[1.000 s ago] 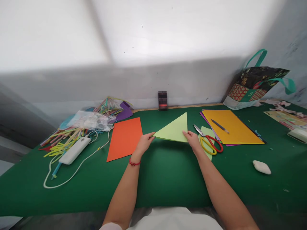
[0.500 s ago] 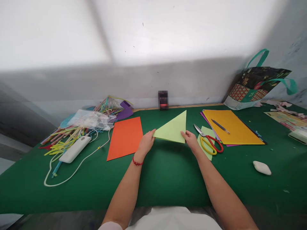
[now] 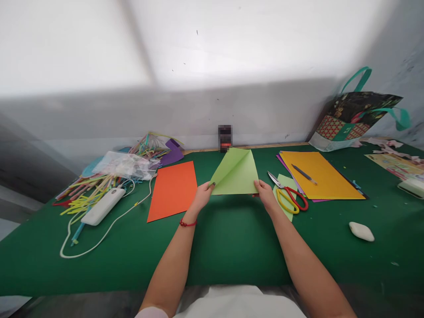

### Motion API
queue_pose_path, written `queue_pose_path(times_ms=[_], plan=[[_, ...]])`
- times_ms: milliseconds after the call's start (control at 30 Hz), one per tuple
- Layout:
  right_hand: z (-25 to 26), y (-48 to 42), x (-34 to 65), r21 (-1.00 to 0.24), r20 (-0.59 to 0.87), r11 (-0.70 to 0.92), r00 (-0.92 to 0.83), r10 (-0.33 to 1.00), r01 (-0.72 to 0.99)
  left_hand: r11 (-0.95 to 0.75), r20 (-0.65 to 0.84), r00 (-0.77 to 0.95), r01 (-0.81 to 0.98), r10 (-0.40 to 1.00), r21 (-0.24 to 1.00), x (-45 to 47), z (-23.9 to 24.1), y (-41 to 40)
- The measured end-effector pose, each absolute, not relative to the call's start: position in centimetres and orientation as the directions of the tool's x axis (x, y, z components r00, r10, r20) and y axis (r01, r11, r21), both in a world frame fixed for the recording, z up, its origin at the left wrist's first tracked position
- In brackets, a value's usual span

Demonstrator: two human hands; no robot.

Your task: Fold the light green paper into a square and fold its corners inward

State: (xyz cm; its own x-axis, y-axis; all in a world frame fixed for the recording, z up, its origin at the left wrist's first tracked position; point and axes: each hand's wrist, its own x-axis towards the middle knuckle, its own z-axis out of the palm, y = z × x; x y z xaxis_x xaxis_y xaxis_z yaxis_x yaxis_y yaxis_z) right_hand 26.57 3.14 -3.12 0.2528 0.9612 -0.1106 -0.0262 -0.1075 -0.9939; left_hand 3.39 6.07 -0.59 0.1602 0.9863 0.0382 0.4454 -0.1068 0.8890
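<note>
Grip pinching both sides: left hand (image 3: 202,197) and right hand (image 3: 266,193) hold light-green paper (image 3: 241,179) left of scissors (image 3: 283,188); I judge diagonal-fold handling, next move calling for steady corners.

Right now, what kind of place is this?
It looks like a paper-craft workspace: a creased light-green paper sheet in the hands, metal scissors with red and yellow handles, and a flat orange-red paper sheet on the green table.

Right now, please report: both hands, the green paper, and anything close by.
Left hand and right hand pinching the near corners. Light green paper creased diagonally, partly open. Scissors close beside right hand.
</note>
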Motion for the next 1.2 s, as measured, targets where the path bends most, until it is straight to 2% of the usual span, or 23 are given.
queue_pose_path(times_ms=[67, 167, 233, 300, 400, 500, 567, 667, 767, 900, 1100, 1200], plan=[[-3.3, 3.2, 26.8, -0.995, -0.096, -0.099, 0.276, 0.956, -0.003, -0.043, -0.024, 0.204, 0.317, 0.979, 0.947, 3.2, -0.3, 5.9], [-3.4, 3.2, 27.1, -0.995, -0.072, -0.089, 0.304, 0.950, 0.042, 0.153, -0.185, 0.341, 0.118, 0.922, 0.981, 2.9, -0.1, 5.7], [-3.3, 3.2, 27.1, -0.992, -0.061, -0.091, 0.308, 0.949, 0.083, 0.234, -0.278, 0.389, 0.158, 0.878, 0.959, 2.9, -0.2, 5.8], [-3.3, 3.1, 27.1, -0.990, -0.051, -0.088, 0.290, 0.956, 0.115, 0.237, -0.322, 0.374, 0.256, 0.870, 0.937, 3.0, -0.4, 5.9], [-3.0, 2.9, 26.9, -0.989, -0.030, -0.060, 0.213, 0.977, 0.137, 0.178, -0.261, 0.283, 0.286, 0.923, 0.941, 3.3, -0.5, 6.0], [-2.6, 2.6, 26.6, -0.987, -0.028, -0.046, 0.121, 0.992, 0.153, 0.161, -0.194, 0.177, 0.183, 0.965, 0.970, 3.2, -0.4, 5.9], [-2.3, 2.5, 26.6, -0.987, -0.036, -0.050, 0.094, 0.995, 0.152, 0.217, -0.233, 0.150, 0.117, 0.961, 0.969, 3.0, -0.4, 6.0], [-2.0, 2.3, 26.9, -0.987, -0.068, -0.082, 0.106, 0.992, 0.140, 0.308, -0.297, 0.176, -0.038, 0.939, 0.951, 2.6, -0.5, 6.2], [-1.8, 2.2, 27.2, -0.985, -0.084, -0.102, 0.134, 0.987, 0.141, 0.330, -0.270, 0.256, -0.230, 0.928, 0.916, 2.6, -0.5, 6.2], [-1.6, 2.2, 27.4, -0.984, -0.087, -0.106, 0.131, 0.988, 0.146, 0.360, -0.253, 0.312, -0.360, 0.916, 0.860, 2.8, -0.3, 6.0], [-1.9, 2.3, 27.4, -0.980, -0.102, -0.126, 0.154, 0.983, 0.154, 0.393, -0.290, 0.314, -0.348, 0.904, 0.851, 2.4, -0.1, 6.1], [-2.0, 2.4, 27.5, -0.987, -0.107, -0.127, 0.183, 0.977, 0.100, 0.387, -0.294, 0.307, -0.310, 0.905, 0.868, 2.3, -0.2, 6.2]])
